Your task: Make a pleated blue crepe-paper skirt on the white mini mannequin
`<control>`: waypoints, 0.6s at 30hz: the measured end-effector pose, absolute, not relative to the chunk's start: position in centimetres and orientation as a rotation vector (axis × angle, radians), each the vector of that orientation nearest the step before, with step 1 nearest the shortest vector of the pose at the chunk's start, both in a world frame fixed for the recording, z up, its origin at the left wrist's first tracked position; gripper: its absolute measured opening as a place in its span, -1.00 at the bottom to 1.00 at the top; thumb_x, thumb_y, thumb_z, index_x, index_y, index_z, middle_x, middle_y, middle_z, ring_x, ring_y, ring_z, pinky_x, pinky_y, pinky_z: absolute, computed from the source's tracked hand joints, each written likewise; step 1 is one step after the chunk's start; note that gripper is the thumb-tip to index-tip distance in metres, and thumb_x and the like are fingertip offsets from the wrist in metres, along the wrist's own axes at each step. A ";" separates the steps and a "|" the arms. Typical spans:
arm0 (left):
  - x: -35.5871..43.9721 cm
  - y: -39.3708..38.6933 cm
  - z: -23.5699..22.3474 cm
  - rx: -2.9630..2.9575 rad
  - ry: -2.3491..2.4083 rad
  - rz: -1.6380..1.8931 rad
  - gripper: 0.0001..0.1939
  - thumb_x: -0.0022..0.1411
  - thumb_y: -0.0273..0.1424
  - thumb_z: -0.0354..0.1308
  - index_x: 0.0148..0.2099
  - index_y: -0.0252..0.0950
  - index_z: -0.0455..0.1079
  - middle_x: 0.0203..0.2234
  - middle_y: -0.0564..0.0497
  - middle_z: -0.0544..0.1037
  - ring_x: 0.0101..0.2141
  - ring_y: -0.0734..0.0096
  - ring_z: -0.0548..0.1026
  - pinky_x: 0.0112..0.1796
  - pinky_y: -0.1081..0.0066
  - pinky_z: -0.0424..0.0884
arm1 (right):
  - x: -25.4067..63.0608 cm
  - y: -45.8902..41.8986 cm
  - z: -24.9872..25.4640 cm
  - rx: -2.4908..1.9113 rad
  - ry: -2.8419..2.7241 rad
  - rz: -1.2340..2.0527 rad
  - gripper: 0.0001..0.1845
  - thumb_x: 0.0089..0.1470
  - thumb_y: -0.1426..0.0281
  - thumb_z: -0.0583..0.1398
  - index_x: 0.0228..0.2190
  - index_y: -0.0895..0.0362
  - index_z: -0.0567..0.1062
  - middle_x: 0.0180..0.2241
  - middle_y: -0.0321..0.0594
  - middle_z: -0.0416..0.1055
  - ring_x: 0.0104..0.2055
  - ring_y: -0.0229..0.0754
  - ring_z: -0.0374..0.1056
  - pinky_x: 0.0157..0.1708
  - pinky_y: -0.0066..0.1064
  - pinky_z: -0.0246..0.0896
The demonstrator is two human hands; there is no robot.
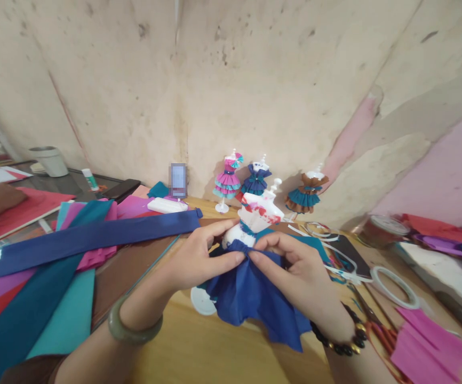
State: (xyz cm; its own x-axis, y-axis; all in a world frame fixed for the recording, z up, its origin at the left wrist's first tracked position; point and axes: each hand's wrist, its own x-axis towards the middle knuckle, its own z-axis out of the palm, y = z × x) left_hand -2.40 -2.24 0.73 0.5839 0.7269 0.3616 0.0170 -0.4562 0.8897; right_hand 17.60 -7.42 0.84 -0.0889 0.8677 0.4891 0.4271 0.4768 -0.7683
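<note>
A small white dress form [261, 210], smeared with red and blue on its chest, tilts to the right above the wooden table. Around its waist sits the gathered top of a blue crepe paper skirt [255, 298], which hangs down in loose folds. My left hand [202, 256] pinches the gathered edge at the front, its fingers reaching behind the form. Close beside it, my right hand [295, 266] pinches the same edge between thumb and fingers. The form's round white base [204, 301] shows partly below my left hand.
Three dressed miniature forms stand by the wall, one in a pink and turquoise dress [226, 181]. Coloured paper strips [95, 234] pile up at left. Scissors [375, 325], a tape roll [395, 287] and pink paper [429, 341] lie at right. Another person's hand [1, 202] rests far left.
</note>
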 end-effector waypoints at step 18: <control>-2.0 -2.2 1.4 1.705 0.818 1.027 -0.70 0.17 -0.20 0.29 -0.16 -0.33 0.50 -0.33 0.00 0.56 -0.28 0.29 0.48 -0.25 0.38 0.37 | 18.0 -6.9 0.3 -1.118 -1.843 0.328 -0.79 0.19 0.25 0.26 -0.15 0.04 0.43 -0.16 -0.16 0.50 -0.14 -0.10 0.46 -0.12 -0.26 0.41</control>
